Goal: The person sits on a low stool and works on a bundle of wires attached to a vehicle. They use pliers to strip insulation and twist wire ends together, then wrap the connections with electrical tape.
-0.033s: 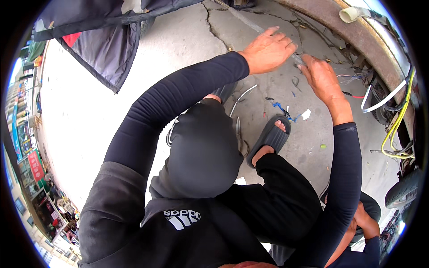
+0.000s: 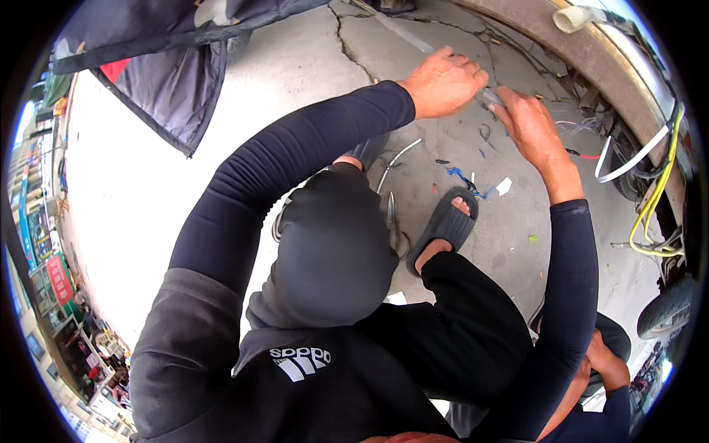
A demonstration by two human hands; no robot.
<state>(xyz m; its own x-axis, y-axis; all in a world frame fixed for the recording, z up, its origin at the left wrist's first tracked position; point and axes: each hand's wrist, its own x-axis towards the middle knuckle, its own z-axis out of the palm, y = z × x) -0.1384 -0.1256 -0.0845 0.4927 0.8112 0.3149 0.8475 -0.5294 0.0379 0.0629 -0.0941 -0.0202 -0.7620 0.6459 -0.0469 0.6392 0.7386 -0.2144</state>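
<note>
A translucent, flexible plastic strip or tube (image 2: 402,31) runs along the concrete from the top of the view to my hands. My left hand (image 2: 443,83) is closed around it, knuckles up, with the fingertips partly hidden. Just to its right, my right hand (image 2: 528,127) pinches the same plastic between thumb and fingers. A short crumpled length (image 2: 490,97) shows in the gap between the two hands. Both arms reach forward above the ground.
Wires (image 2: 650,210) hang along a rusty curved metal edge (image 2: 517,18) at right, near a wheel (image 2: 667,308). Dark padded fabric (image 2: 173,96) hangs at upper left. Cable scraps (image 2: 459,176) and a curved metal tool (image 2: 391,210) lie near my feet. Another person's arm (image 2: 607,363) shows at lower right.
The view has shifted very slightly. Both hands keep their hold on the plastic, and the bit between them looks a little smoother.
</note>
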